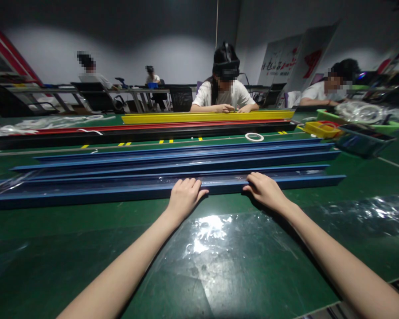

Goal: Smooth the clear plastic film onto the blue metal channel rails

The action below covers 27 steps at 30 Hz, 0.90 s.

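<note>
Several long blue channel rails lie across the green table in front of me. My left hand grips the near edge of the nearest blue rail, fingers curled over its wall. My right hand holds the same rail a little further right, fingers also hooked over the edge. Clear plastic film lies on the table under my forearms and inside the rail's left end.
Beyond the blue rails lie a black rail, a red one and a yellow rail. A person across the table handles the yellow rail. A white tape ring, a yellow tray and a dark bin sit at right. Other people sit further back.
</note>
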Motion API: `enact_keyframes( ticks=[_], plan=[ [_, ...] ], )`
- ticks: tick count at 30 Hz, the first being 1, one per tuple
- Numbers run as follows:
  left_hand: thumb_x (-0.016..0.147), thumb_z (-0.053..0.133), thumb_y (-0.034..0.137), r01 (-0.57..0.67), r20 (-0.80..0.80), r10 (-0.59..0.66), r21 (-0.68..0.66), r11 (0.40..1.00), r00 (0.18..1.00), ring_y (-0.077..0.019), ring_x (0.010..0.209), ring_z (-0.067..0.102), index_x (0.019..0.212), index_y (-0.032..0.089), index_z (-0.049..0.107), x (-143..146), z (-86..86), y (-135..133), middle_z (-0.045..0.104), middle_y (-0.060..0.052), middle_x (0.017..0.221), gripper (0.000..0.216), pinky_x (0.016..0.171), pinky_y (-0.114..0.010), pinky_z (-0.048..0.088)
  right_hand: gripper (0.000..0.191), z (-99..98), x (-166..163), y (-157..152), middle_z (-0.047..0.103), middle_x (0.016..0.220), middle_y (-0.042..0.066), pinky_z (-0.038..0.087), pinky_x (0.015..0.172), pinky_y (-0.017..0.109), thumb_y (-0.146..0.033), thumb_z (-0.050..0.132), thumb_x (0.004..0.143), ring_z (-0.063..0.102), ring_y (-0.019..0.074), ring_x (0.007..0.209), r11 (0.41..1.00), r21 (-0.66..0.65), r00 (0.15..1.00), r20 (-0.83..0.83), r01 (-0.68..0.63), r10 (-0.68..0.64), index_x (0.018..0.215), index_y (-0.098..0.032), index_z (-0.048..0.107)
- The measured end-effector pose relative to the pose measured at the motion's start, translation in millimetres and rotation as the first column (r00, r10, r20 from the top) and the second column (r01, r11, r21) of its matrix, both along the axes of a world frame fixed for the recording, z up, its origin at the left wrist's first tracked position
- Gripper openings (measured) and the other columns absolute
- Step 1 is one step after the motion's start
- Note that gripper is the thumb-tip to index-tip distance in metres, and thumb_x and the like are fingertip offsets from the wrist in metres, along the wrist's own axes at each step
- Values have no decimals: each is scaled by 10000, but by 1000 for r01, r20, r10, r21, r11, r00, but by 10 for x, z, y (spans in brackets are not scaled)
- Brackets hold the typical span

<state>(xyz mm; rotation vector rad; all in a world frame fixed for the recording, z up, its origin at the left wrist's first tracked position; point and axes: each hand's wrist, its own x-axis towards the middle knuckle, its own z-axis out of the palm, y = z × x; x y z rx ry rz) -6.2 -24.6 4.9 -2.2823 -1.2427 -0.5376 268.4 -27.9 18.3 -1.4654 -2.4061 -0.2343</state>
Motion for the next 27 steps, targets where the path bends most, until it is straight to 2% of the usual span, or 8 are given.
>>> enact_keyframes(
  ticks=[8,13,18,27],
  plan=[
    [888,411,446,44,14,-44,32,999,999,-181,759,541,1000,151,569,-23,18,-19,625,-50,829,353,672,-305,306,153,154,18,-59,605,847,53,305,590,263,-286,421,861,550,176,787,993,-51,982,161,107,-97,795,-183,513],
    [877,423,460,32,29,-34,54,998,999,-190,782,536,987,156,577,-31,43,-23,633,-50,847,358,685,-312,309,168,191,322,-49,627,931,56,273,548,256,-313,407,843,574,188,819,966,-107,959,187,234,-212,818,-199,528],
    [873,403,494,50,18,-50,23,998,999,-190,777,531,899,167,589,-29,36,-18,629,-55,833,377,684,-314,307,184,205,687,-37,638,918,53,279,542,253,-356,425,809,574,206,814,915,-210,933,184,344,-309,828,-216,542],
    [884,395,475,80,15,-80,13,997,997,-177,718,516,807,164,567,-13,27,-19,601,-54,751,364,661,-306,296,212,164,934,-13,624,849,34,296,531,237,-417,449,778,557,187,774,907,-273,947,86,321,-309,759,-216,514]
  ],
)
